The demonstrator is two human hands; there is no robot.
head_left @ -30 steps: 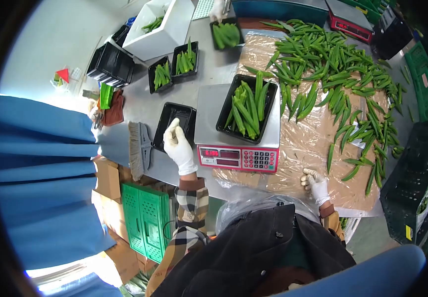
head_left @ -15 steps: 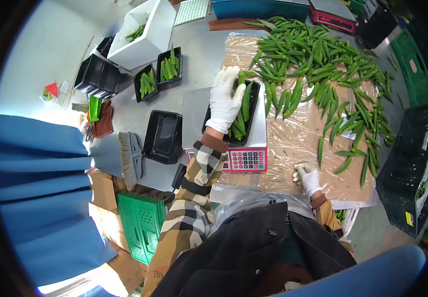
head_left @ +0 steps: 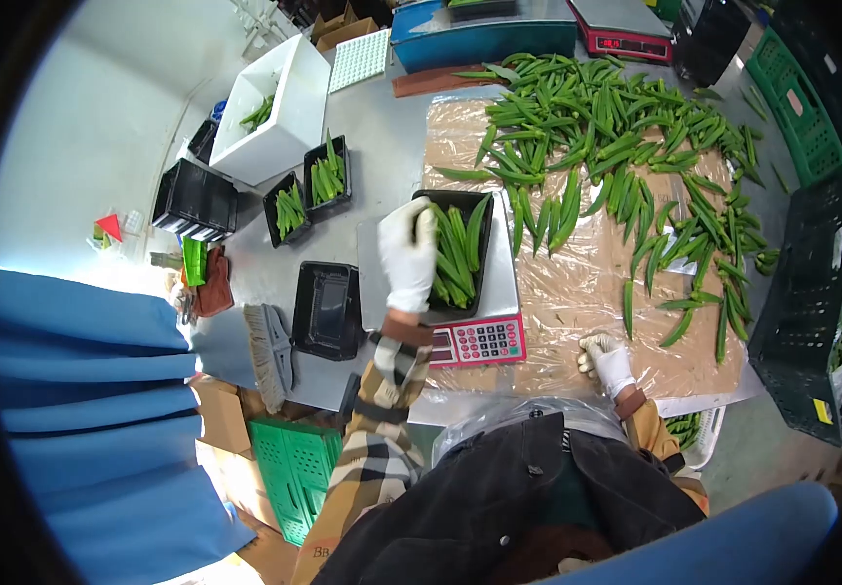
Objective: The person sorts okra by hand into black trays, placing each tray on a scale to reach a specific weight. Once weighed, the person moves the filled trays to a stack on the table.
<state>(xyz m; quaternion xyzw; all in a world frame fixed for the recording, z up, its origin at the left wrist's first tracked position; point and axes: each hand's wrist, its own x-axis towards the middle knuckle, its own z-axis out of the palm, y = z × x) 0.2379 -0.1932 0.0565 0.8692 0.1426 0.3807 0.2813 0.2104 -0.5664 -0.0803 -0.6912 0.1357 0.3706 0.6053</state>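
A black plastic tray (head_left: 484, 258) filled with green okra pods (head_left: 455, 255) sits on the silver pan of a red weighing scale (head_left: 484, 341). My left hand (head_left: 407, 255), in a white glove, is at the tray's left side with its fingers curled in. Whether they pinch the rim or a pod is hidden. Lower right, my gloved right hand (head_left: 606, 359) rests on the plastic-covered cardboard (head_left: 567, 312), fingers bent inward and no object showing in them. Beyond it spreads a large heap of loose okra (head_left: 616, 127).
Left of the scale lies a black tray (head_left: 326, 310) with no okra, beside a brush (head_left: 267, 356). Two okra-filled trays (head_left: 328, 175) stand behind, near a white foam box (head_left: 275, 112). A second scale (head_left: 626, 44) is at the back; dark crates (head_left: 801, 322) line the right.
My left hand has drawn back from over the okra to the tray's left side, uncovering the pods, and its fingers have curled. My right hand stays put. The view has shifted slightly.
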